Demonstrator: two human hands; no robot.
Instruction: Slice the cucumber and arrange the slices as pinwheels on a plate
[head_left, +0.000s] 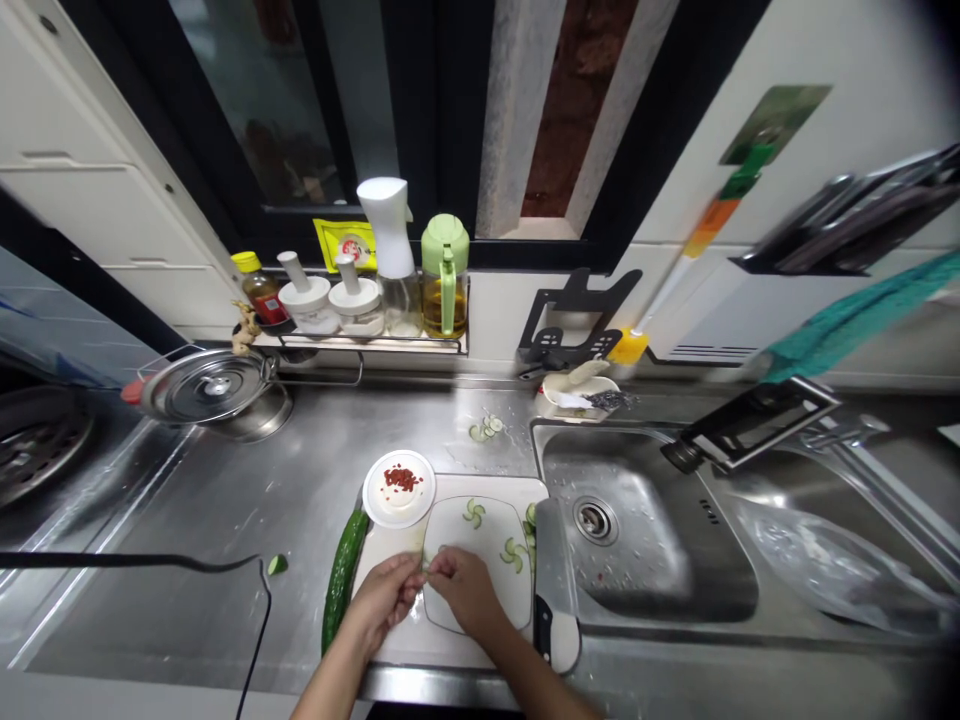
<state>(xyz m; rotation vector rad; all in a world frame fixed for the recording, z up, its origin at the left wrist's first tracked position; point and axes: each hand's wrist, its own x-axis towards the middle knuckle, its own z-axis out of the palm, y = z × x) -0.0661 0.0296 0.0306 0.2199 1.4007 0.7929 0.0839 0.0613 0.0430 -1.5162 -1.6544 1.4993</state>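
Observation:
My left hand [386, 597] and my right hand [463, 592] meet over the near left side of a square white plate [508, 608] with a dark rim line. Both have fingertips pinched together around a small pale green piece, seemingly a cucumber slice [427, 560], mostly hidden by the fingers. Two pinwheels of cucumber slices lie on the plate, one toward the back [473, 513] and one at the right [514, 554]. The plate rests on a white cutting board [405, 645]. A small round dish [399, 490] of red bits stands at the board's back left corner.
A whole cucumber [344, 575] lies along the board's left edge. At the right edge are a knife [543, 628] and more cucumber slices [531, 517]. Further right is the sink [637, 540]. Behind are loose slices [487, 428]; a cucumber end [277, 564] lies left, near a black cable [259, 620].

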